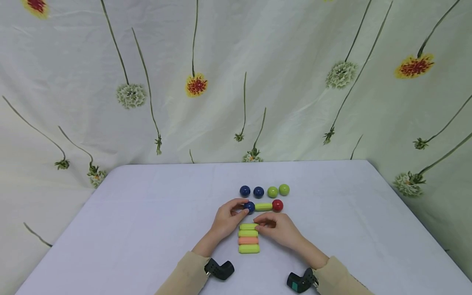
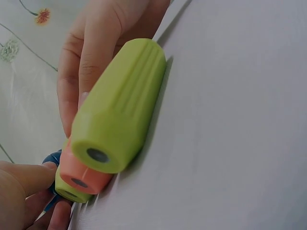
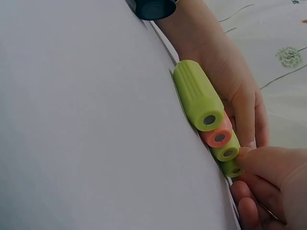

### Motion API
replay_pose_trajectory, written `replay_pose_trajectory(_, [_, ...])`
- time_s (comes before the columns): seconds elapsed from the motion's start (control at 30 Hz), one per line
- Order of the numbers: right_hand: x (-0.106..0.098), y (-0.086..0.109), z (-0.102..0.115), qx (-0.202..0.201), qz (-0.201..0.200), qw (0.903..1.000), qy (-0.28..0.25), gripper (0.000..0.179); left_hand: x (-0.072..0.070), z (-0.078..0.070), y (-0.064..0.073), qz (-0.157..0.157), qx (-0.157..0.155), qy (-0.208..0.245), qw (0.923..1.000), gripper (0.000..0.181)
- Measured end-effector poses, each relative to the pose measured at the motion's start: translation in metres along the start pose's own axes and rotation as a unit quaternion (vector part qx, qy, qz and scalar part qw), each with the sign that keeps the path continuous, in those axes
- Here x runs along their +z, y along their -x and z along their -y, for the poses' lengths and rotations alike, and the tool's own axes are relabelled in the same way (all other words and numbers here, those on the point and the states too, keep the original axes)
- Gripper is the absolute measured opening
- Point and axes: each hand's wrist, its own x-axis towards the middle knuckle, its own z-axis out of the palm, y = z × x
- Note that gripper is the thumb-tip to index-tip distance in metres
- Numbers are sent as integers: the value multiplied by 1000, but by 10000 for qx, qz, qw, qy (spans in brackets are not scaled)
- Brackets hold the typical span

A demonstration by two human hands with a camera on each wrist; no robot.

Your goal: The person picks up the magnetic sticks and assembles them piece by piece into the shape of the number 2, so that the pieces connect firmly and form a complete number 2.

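Observation:
In the head view my left hand [image 1: 226, 219] pinches a dark blue ball [image 1: 249, 207] between thumb and finger. That ball sits at the left end of a yellow-green magnetic rod [image 1: 263, 207], with a red ball [image 1: 277, 205] at its right end. My right hand [image 1: 278, 230] has thumb and finger at the right end of the farthest rod [image 1: 248, 226] in a short column, pinching it. Nearer in that column lie a green rod [image 1: 248, 233], a salmon-pink rod [image 1: 248, 241] and another green rod [image 1: 248, 248]. Grey magnet ends show in the right wrist view.
Beyond the hands stand two blue balls [image 1: 258, 192] and two green balls [image 1: 273, 191] in a row. All lie on a table with a white cloth [image 1: 147, 221]. A flower-printed curtain [image 1: 221, 123] hangs behind. Each wrist wears a black camera [image 1: 220, 269].

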Motion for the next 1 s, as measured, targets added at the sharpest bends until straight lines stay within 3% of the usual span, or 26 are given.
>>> replay_pose_trajectory(0.83, [-3, 0, 3, 5, 110, 9998, 186, 21, 0, 0, 0, 20, 38, -33, 10000, 26])
replay_pose_trajectory(1.0, [-7, 0, -2, -59, 140, 9999, -66, 21, 1, 1, -1, 4, 79, -17, 10000, 26])
